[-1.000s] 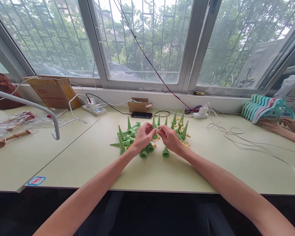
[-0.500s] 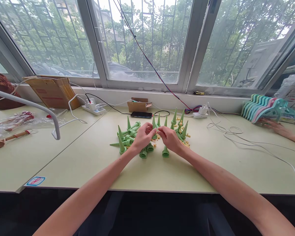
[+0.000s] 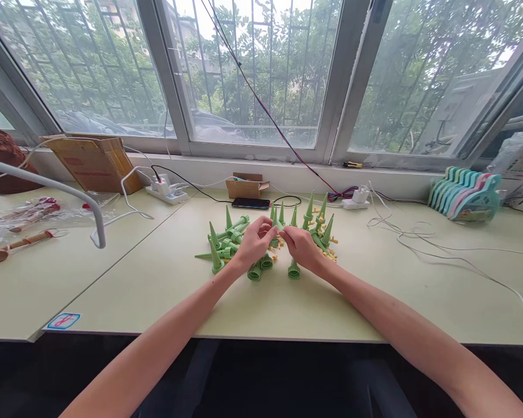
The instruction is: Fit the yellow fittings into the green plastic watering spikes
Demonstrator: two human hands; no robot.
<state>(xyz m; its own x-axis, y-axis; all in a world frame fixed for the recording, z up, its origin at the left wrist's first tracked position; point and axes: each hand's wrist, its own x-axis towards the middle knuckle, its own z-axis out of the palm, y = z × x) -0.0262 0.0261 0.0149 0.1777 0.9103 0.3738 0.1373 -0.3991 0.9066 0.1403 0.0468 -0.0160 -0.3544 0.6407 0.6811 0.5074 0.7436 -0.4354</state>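
Observation:
My left hand point(image 3: 256, 244) is closed, thumb and fingers pinching a green plastic watering spike point(image 3: 278, 224) above the table. My right hand point(image 3: 303, 247) meets it at the fingertips in a closed pinch; whatever is between those fingertips is too small to make out. Beside my left hand lies a pile of green spikes point(image 3: 217, 254), some upright on their caps, some on their sides. More upright spikes point(image 3: 308, 212) stand beyond my right hand among small yellow plastic pieces point(image 3: 331, 253). One open green cap point(image 3: 293, 271) faces me below my right hand.
A phone point(image 3: 250, 203) and small cardboard box point(image 3: 246, 186) sit behind the spikes. White power strips point(image 3: 169, 194) and loose cables point(image 3: 414, 232) lie on the table. Teal and pink hangers point(image 3: 466, 194) stand right. A white metal tube point(image 3: 70, 190) and wooden utensil point(image 3: 17, 247) are left.
My hands stay nearly in place, fingertips together, with slight finger movement. At the far right, another person's hand has left the view and the hangers are bunched closer together.

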